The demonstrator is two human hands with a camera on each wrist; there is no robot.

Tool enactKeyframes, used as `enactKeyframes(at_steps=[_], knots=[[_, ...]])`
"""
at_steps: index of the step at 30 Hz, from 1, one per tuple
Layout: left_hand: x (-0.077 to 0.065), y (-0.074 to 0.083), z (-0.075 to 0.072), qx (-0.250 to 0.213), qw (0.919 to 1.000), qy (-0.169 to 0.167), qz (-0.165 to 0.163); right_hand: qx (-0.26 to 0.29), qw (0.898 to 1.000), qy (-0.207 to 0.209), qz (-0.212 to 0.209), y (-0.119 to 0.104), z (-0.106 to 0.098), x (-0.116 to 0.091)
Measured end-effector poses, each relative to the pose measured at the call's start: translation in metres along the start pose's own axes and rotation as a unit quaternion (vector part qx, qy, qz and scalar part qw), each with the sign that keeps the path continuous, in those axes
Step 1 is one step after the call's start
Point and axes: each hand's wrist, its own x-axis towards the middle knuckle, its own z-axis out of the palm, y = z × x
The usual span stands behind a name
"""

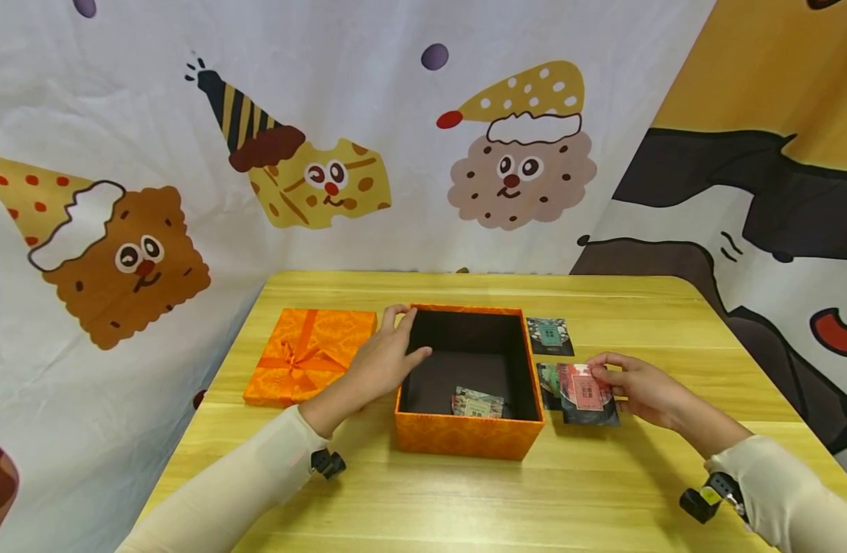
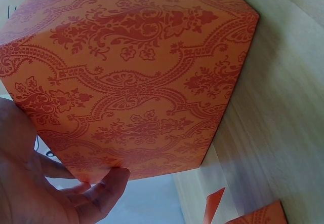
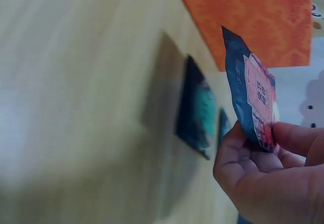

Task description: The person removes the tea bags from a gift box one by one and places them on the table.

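Note:
Between the thumb and fingers of my right hand (image 1: 647, 393), a small dark sachet with a red label (image 3: 253, 95) is pinched at one end, raised over the table. Beneath it in the head view, a green-labelled sachet (image 1: 550, 380) is partly covered. My left hand (image 1: 380, 359) grips the left wall of the open orange patterned box (image 1: 464, 436) near its far corner, thumb over the rim and fingertips against the outside, as the left wrist view shows. Inside the box, near its front wall, lies another printed sachet (image 1: 480, 405).
An orange lid with a ribbon bow (image 1: 311, 361) lies left of the box. Behind the raised sachet, a teal-labelled sachet (image 1: 550, 336) lies by the box's right side. The wooden table (image 1: 423, 507) backs onto a cartoon-printed cloth (image 1: 409, 253).

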Motion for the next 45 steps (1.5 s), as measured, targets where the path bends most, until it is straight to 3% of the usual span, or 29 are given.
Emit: enactKeyframes(at_steps=[6, 15, 24, 31, 37, 41, 45], knots=[[0.001, -0.001, 0.001, -0.006, 1.0, 0.004, 0.003, -0.007, 0.999, -0.038, -0.003, 0.02, 0.007, 0.0], [0.001, -0.003, 0.002, -0.002, 1.0, 0.003, 0.001, -0.038, 0.998, -0.042, -0.002, 0.037, 0.021, -0.004], [0.002, -0.002, 0.002, -0.001, 1.0, 0.005, 0.001, -0.125, 0.992, 0.012, -0.007, 0.038, 0.033, -0.005], [0.002, -0.002, 0.002, 0.0, 1.0, 0.005, 0.0, -0.259, 0.961, 0.093, -0.024, 0.035, 0.04, -0.006], [0.002, -0.002, 0.002, 0.0, 1.0, 0.008, 0.005, -0.301, 0.946, 0.119, -0.036, 0.035, 0.041, -0.005], [0.002, -0.002, 0.002, 0.0, 1.0, 0.009, 0.005, -0.303, 0.944, 0.123, -0.032, 0.036, 0.04, -0.003], [0.002, -0.002, 0.003, -0.002, 1.0, 0.008, 0.005, -0.287, 0.951, 0.116, -0.024, 0.034, 0.038, -0.005]])
